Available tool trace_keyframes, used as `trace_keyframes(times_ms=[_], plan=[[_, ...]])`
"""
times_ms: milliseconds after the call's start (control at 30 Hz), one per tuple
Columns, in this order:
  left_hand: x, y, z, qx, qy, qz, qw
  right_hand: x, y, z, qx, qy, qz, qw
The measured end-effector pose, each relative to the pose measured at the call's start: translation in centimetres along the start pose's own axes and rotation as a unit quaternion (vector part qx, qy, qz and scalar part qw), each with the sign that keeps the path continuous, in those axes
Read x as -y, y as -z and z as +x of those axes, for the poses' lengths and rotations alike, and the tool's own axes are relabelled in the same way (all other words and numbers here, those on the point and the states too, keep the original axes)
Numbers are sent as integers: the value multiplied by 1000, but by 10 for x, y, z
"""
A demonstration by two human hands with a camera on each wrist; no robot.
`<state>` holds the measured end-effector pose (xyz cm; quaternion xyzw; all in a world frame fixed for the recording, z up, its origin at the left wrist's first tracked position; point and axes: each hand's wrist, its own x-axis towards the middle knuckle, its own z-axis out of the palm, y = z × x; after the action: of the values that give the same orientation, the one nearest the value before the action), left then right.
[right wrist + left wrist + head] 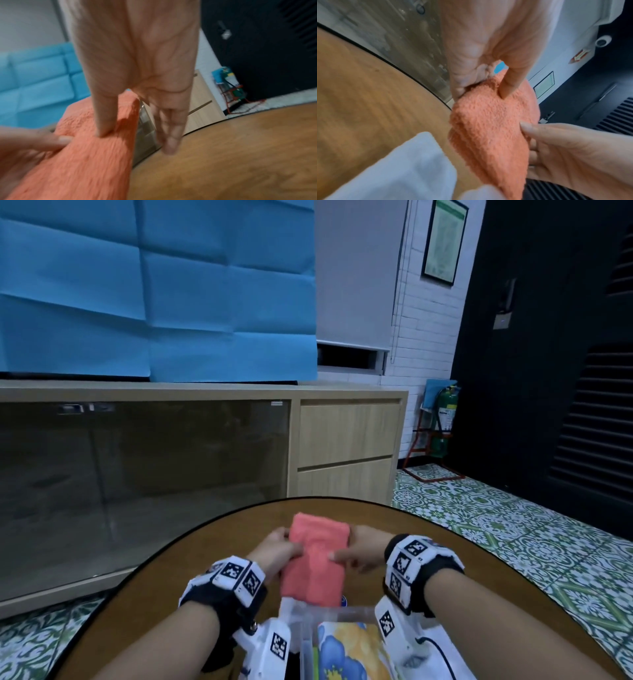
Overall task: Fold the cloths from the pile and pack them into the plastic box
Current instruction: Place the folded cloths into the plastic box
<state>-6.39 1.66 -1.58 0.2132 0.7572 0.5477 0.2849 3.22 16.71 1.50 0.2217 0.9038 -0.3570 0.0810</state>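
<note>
Clear plastic box [346, 616] nearest, at table's near edge, floral cloth [349, 648] inside. Beyond it, both hands up over round wooden table [171, 577]. Left hand [274, 549] pinches orange cloth [317, 559] on left edge, thumb on top. Right hand [359, 549] clamps right edge, thumb on top, fingers under. Cloth folded into thick fuzzy rectangle, held above table, just past box. White cloth [393, 169] lies below.
</note>
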Motion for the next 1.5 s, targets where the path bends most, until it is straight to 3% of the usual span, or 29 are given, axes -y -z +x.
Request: trace_keyframes(times_ms=[100,200,433,567,700,800,900,1000,1067,1167,1233,1400,1500], plan=[[-22,-4,-9,-15,-26,-117,993,10,13,-14,-33,54,165,984],[-32,-15,-23,0,-42,-163,986,17,26,-35,-70,74,170,980],[-36,-67,-61,151,-13,-129,980,-22,38,-91,23,-28,170,985],[-20,-108,-77,193,9,-26,981,-54,36,-125,35,-112,52,992],[-17,-127,-85,169,27,152,973,-72,23,-133,-37,-122,-93,987],[-21,-131,-90,215,61,226,948,-71,12,-138,-55,-119,-167,977],[-33,-131,-100,242,42,327,913,-67,5,-145,-65,-101,-237,964],[-48,-124,-105,193,-36,471,860,-58,2,-154,-98,5,-308,946],[-58,-115,-109,164,-66,530,829,-49,1,-160,-55,51,-317,946],[-64,-102,-121,198,-60,593,778,-41,-3,-164,60,21,-321,945],[-54,-97,-124,216,-49,630,745,-40,-8,-165,100,-1,-319,942],[-22,-94,-115,211,-43,688,693,-35,-12,-165,139,-57,-380,913],[-22,-91,-112,248,-32,689,680,-38,-12,-162,137,-78,-418,895]])
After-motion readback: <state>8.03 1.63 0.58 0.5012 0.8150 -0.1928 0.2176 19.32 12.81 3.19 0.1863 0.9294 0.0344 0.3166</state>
